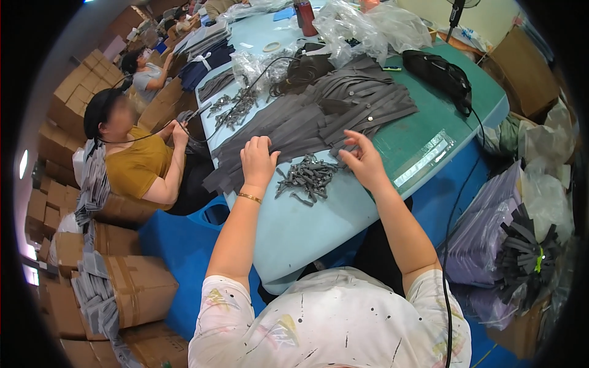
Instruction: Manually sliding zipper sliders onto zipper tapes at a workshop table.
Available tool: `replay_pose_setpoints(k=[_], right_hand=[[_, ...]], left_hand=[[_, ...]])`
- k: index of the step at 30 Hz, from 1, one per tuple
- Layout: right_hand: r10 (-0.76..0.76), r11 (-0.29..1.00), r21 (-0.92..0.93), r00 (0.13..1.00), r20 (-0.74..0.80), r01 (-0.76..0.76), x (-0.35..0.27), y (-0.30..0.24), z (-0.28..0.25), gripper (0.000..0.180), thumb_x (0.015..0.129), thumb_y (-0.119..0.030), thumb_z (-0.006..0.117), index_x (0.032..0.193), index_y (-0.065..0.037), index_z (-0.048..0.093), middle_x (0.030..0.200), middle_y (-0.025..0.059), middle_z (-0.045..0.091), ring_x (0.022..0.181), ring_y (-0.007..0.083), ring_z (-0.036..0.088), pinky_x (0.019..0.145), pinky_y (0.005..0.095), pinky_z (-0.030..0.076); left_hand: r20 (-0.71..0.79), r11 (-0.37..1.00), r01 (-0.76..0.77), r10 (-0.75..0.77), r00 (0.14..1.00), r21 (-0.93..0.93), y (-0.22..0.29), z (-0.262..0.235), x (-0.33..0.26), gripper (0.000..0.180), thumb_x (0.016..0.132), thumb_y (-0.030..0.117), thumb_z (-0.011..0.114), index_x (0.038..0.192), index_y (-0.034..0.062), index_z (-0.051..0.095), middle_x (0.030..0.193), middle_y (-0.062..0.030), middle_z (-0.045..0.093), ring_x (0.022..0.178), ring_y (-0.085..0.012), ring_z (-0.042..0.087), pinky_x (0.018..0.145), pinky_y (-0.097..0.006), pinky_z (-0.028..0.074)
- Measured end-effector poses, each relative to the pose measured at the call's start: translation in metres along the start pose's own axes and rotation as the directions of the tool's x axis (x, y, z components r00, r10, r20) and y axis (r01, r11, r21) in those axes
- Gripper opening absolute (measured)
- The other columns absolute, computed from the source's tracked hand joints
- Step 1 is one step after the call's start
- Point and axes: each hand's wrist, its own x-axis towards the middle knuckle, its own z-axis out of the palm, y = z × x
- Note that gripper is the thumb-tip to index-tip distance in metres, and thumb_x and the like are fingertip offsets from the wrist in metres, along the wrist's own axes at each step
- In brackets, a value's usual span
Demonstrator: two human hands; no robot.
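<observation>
Light-blue table [288, 239] runs from lower ctr to top of frame, w/ green covering [491, 101] over its R side. At ctr: small pile of dark grey tabs [308, 179] w/ metal bits. Just above, long grey strips [273, 132] spread in overlapping layers toward upper ctr. Upper L of ctr: 2nd heap of metal-fitted pcs [236, 109]. Upper R: black pouch [437, 72]. Near top: clear plastic bags [356, 30], red bottle [305, 19], tape roll [271, 46].

Reaching far with both forearms [235, 230], with left hand [257, 162] palm down, right hand [363, 161] loosely curved, thumb apart.
</observation>
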Motion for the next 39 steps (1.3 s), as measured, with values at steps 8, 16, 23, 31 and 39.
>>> replay_pose_setpoints(k=[8, 16, 23, 31, 39], right_hand=[[0.048, 0.99, -0.143, 0.965, 0.257, -0.011, -0.015, -0.032, 0.029, 0.026, 0.082, -0.009, 0.063, 0.108, -0.006, 0.06, 0.085, 0.0011, 0.059, 0.067, 0.0061, 0.053, 0.064, 0.0208, 0.045], [-0.032, 0.979, -0.18, 0.944, 0.327, 0.096, -0.015, -0.04, 0.062, 0.017, 0.082, -0.01, 0.062, 0.098, -0.005, 0.064, 0.084, 0.0069, 0.061, 0.068, 0.0153, 0.058, 0.065, 0.0266, 0.047], [-0.155, 0.872, -0.397, 0.931, 0.33, 0.286, -0.009, -0.037, 0.101, 0.02, 0.075, -0.013, 0.067, 0.094, -0.008, 0.065, 0.091, 0.005, 0.062, 0.077, 0.0231, 0.058, 0.067, 0.0325, 0.048], [-0.722, 0.501, -0.479, 0.653, 0.228, 0.721, -0.008, -0.06, 0.108, 0.035, 0.061, -0.007, 0.067, 0.093, -0.02, 0.066, 0.092, -0.0073, 0.061, 0.099, 0.0183, 0.053, 0.084, 0.0325, 0.035], [-0.763, 0.481, -0.552, 0.636, 0.12, 0.681, -0.024, -0.084, 0.083, 0.032, 0.064, -0.006, 0.065, 0.094, -0.015, 0.066, 0.083, -0.0039, 0.059, 0.087, 0.0168, 0.055, 0.078, 0.0319, 0.036]], left_hand=[[0.041, 0.996, 0.026, -0.029, 0.999, 0.089, -0.03, -0.002, -0.033, 0.022, 0.066, 0.01, 0.072, 0.08, 0.0095, 0.055, 0.083, -0.0062, 0.053, 0.085, -0.026, 0.052, 0.073, -0.037, 0.038], [0.027, 1.0, -0.007, 0.006, 1.0, 0.021, -0.067, -0.033, -0.038, 0.013, 0.069, 0.003, 0.066, 0.077, 0.0024, 0.056, 0.077, -0.0115, 0.057, 0.076, -0.0315, 0.056, 0.067, -0.04, 0.045], [-0.159, 0.984, -0.134, 0.152, 0.975, 0.114, -0.052, -0.053, -0.04, 0.007, 0.072, 0.007, 0.065, 0.077, 0.0095, 0.062, 0.085, -0.0039, 0.061, 0.086, -0.0223, 0.057, 0.077, -0.035, 0.04], [-0.359, 0.915, -0.32, 0.393, 0.847, 0.247, 0.029, -0.114, -0.087, 0.021, 0.075, 0.007, 0.063, 0.095, 0.0105, 0.06, 0.103, -0.0017, 0.059, 0.102, -0.0198, 0.054, 0.092, -0.036, 0.032], [0.487, -0.066, 0.498, -0.354, 0.798, -0.865, 0.036, -0.093, -0.134, 0.045, 0.091, 0.023, 0.055, 0.129, 0.0036, 0.039, 0.122, -0.0144, 0.051, 0.109, -0.0244, 0.053, 0.092, -0.032, 0.042]])
